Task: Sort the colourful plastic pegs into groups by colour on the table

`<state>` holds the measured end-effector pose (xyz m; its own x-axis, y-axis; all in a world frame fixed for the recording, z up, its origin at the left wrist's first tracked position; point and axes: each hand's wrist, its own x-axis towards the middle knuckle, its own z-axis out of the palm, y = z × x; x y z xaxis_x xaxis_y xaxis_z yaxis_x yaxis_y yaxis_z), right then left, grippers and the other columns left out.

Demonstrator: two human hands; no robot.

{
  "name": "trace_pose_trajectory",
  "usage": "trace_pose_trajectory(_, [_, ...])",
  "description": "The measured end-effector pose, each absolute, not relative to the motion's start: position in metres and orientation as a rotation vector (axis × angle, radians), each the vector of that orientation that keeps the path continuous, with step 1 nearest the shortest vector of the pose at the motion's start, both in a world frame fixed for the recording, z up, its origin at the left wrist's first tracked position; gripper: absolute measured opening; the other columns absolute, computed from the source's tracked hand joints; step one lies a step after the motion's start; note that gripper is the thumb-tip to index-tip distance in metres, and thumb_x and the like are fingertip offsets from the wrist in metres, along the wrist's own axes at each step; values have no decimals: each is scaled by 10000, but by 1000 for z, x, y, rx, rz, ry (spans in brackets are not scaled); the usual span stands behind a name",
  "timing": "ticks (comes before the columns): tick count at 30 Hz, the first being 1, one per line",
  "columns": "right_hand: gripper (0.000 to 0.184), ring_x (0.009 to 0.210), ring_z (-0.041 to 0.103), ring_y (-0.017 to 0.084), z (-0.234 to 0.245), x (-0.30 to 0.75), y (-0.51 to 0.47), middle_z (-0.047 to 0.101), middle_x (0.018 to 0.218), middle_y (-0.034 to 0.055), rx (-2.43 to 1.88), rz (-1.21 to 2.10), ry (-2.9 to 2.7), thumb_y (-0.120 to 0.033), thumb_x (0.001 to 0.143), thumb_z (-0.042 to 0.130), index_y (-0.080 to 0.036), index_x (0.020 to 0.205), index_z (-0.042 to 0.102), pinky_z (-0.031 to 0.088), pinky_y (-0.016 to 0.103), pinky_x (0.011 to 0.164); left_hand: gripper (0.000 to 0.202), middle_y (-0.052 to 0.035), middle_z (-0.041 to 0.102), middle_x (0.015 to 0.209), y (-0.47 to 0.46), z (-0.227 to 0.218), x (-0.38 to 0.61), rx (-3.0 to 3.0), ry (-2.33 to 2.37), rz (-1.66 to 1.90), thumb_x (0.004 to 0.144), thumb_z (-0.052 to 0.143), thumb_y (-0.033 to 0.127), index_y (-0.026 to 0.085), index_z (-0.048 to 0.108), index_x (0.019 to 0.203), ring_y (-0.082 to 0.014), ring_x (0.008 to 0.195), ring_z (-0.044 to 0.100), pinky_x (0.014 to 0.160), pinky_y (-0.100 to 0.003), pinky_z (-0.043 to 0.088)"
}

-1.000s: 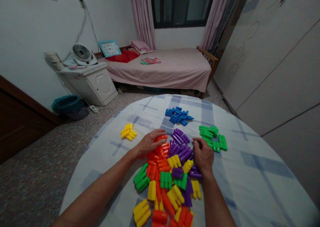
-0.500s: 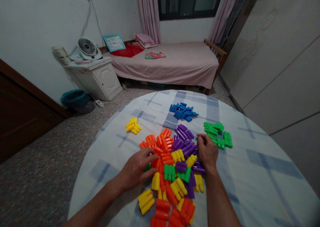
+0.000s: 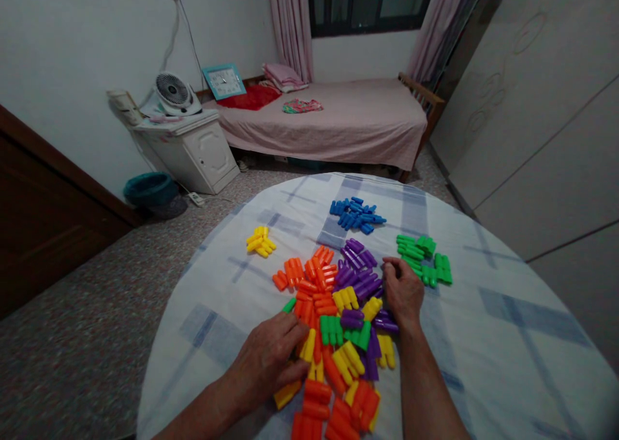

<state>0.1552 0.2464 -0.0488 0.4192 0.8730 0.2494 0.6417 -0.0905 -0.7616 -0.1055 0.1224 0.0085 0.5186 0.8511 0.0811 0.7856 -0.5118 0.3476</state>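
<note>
Coloured plastic building blocks, shaped like joined tubes, lie heaped on the table. My left hand (image 3: 273,357) is at the heap's left side, thumb and fingers closed around a yellow block (image 3: 309,344), which it partly hides. Another yellow block (image 3: 287,395) shows below that hand, and a green block (image 3: 289,305) pokes out above it. My right hand (image 3: 404,293) rests at the right edge of the purple blocks (image 3: 356,275), its fingers curled with nothing visible in them. Orange blocks (image 3: 316,275) lie left of the purple ones. Two green blocks (image 3: 331,330) sit mid-heap.
Separate piles of blue blocks (image 3: 356,215), green blocks (image 3: 425,259) and yellow blocks (image 3: 261,241) lie around the heap. A checked cloth covers the round table (image 3: 193,369). Beyond stand a bed (image 3: 338,120), a white cabinet (image 3: 207,156) and a bin (image 3: 152,191).
My left hand has moved down towards me, from the orange blocks to the yellow block, uncovering more of the green block. My right hand stays in place. The view has shifted slightly.
</note>
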Motion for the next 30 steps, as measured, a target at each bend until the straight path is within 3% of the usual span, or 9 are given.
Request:
trace_pose_trajectory(4, [349, 746, 597, 210, -47, 155, 246, 685, 830, 58, -1811, 334, -1305, -391, 776, 415, -203, 894, 684, 389, 303, 695, 169, -46, 579, 874, 125, 9, -101, 2363, 1401, 489, 802, 511, 183, 194, 553, 966, -184, 842, 539, 716, -284, 440])
trace_pose_trajectory(9, [362, 736, 593, 215, -48, 155, 246, 683, 820, 62, -1814, 338, -1309, -399, 777, 412, -197, 903, 685, 385, 304, 685, 120, -45, 570, 825, 124, 21, -110, 2211, 1456, 717, 819, 440, 158, 183, 531, 893, -162, 786, 538, 708, -279, 451])
trace_pose_trajectory(13, [359, 732, 594, 209, -48, 155, 246, 681, 819, 58, -1817, 343, -1302, -395, 776, 416, -198, 908, 686, 385, 297, 683, 119, -42, 582, 820, 109, 31, -126, 2165, 1376, 835, 826, 405, 193, 191, 511, 881, -152, 757, 555, 675, -257, 472])
trace_pose_trajectory(18, [354, 737, 595, 209, -48, 155, 246, 685, 832, 58, -1823, 330, -1316, -392, 774, 413, -204, 904, 683, 384, 296, 685, 288, -25, 650, 911, 87, 17, -136, 2405, 1414, 643, 841, 485, 241, 244, 503, 1128, -151, 805, 615, 717, -232, 495])
trace_pose_trajectory(21, [371, 735, 594, 213, -46, 155, 246, 687, 836, 69, -1812, 330, -1319, -397, 773, 405, -192, 904, 684, 385, 299, 685, 269, 2, 621, 722, 81, 1, -131, 2555, 1367, 487, 818, 571, 373, 245, 543, 1052, -147, 651, 598, 578, -216, 473])
trace_pose_trajectory(24, [378, 735, 593, 216, -44, 154, 245, 687, 839, 72, -1814, 334, -1314, -402, 772, 404, -190, 907, 686, 386, 303, 686, 370, -17, 599, 743, 79, -8, -125, 2556, 1396, 424, 753, 623, 482, 223, 556, 1008, -149, 636, 590, 527, -212, 467])
trace_pose_trajectory(28, [383, 727, 587, 214, -45, 154, 245, 688, 840, 77, -1807, 335, -1314, -406, 775, 404, -185, 907, 688, 385, 306, 686, 277, -75, 602, 997, 77, -13, -119, 2496, 1482, 454, 729, 614, 319, 211, 548, 975, -170, 839, 624, 665, -218, 521])
trace_pose_trajectory(30, [387, 725, 585, 213, -46, 155, 245, 687, 840, 79, -1802, 329, -1317, -404, 776, 402, -180, 910, 688, 384, 307, 687, 268, -70, 609, 1006, 75, -17, -118, 2490, 1487, 492, 718, 565, 217, 212, 529, 983, -169, 872, 623, 710, -223, 523])
